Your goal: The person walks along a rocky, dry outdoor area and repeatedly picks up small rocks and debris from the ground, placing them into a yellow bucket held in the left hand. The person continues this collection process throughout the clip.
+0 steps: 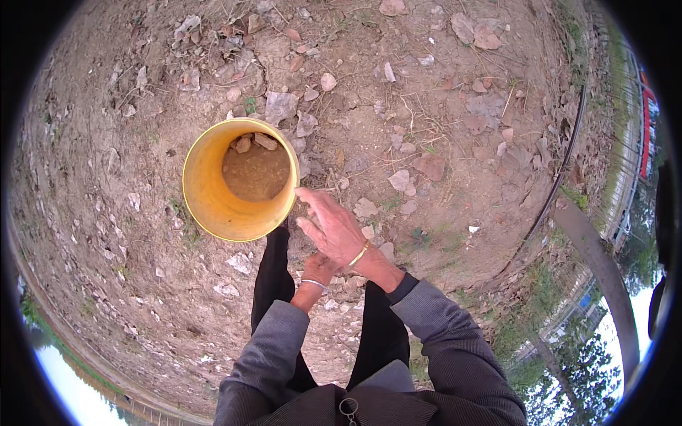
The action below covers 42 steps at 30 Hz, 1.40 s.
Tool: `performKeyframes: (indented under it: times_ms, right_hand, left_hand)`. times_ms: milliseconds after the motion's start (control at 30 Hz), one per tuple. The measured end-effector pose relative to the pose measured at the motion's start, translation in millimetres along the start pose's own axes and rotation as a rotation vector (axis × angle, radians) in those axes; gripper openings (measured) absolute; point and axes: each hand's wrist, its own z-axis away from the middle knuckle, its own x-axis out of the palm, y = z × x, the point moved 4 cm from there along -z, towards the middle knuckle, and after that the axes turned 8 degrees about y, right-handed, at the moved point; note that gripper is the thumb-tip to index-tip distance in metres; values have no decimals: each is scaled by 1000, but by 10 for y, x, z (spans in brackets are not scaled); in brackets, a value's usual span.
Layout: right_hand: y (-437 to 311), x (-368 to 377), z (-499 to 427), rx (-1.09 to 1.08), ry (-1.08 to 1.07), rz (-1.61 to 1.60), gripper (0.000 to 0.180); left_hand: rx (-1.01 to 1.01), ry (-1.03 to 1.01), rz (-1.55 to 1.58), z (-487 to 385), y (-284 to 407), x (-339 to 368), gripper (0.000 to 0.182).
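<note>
A yellow plastic bucket (208,181) stands on the ground just ahead of my left leg, its mouth facing up. Brown soil or dirt covers its bottom (256,173), and a few clods or stones (265,141) lie against the far side. My right hand (333,226), with a gold bangle at the wrist, is beside the bucket's near right rim. Its fingers are apart and hold nothing visible; whether the fingertips touch the rim is unclear. Under the right wrist is my left hand (318,268), wearing a silver-coloured bangle, its fingers mostly hidden.
Dry leaves (429,166), twigs and pale stones (241,262) litter the bare earth (373,133). A dark hose or pipe (565,165) curves along the right, near a leaning tree trunk (599,266). My black-trousered legs (274,266) are below the hands.
</note>
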Motion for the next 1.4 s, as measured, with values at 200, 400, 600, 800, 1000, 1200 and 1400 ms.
performKeyframes:
  times_ms: [200,400,600,800,1000,1200,1400]
  right_hand:
    - [-115,-363,492,414,32,-30,36]
    - [-359,65,697,569,90,-433,25]
    - [-572,367,339,658,-47,-632,22]
    - [-381,-56,-211,844,-7,-806,17]
    - [-34,-887,-397,880,204,-806,14]
    - [382,-1315,-469,884,394,-840,16]
    - [385,-1126,-657,956,449,-813,16]
  left_hand:
    - [-482,366,697,130,161,-1539,42]
    - [-487,433,762,-577,82,-2129,44]
    - [-366,591,596,-682,816,-2075,34]
    - [-509,722,579,-1029,2192,-1909,37]
    - [-352,593,687,-1433,3488,-1781,38]
    - [-198,494,632,-2404,4805,-1759,41]
    - [21,331,532,-3138,5854,-1757,36]
